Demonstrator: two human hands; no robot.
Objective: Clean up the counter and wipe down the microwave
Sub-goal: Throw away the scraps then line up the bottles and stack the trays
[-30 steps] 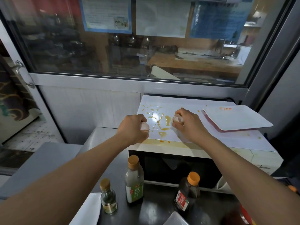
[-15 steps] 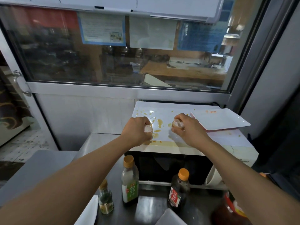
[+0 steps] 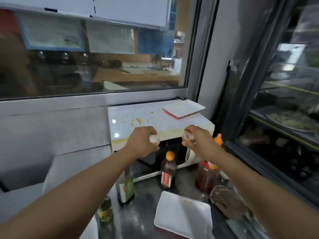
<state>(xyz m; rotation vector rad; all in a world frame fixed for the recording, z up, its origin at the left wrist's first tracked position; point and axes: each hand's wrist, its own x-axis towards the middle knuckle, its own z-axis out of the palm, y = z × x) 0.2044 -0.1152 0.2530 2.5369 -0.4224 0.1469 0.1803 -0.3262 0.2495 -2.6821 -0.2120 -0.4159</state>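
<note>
A white microwave (image 3: 172,125) stands on the steel counter (image 3: 143,214), its top smeared with yellow-brown spills (image 3: 138,120). My left hand (image 3: 141,144) grips a pale eggshell half (image 3: 154,139) in front of the microwave's top front edge. My right hand (image 3: 198,140) holds another eggshell half (image 3: 188,136) at the same height, a hand's width to the right. Both hands hover above the counter, clear of the microwave top.
A white square plate (image 3: 183,107) sits on the microwave's back right. On the counter stand a green-labelled bottle (image 3: 126,187), a dark sauce bottle (image 3: 168,171), a red sauce bottle (image 3: 207,178), a small jar (image 3: 105,210), a white plate (image 3: 184,214) and a brown rag (image 3: 226,200). A glass cabinet lies right.
Both hands have lifted the eggshell halves off the microwave top and drawn them back toward me, spreading apart. The view has swung right.
</note>
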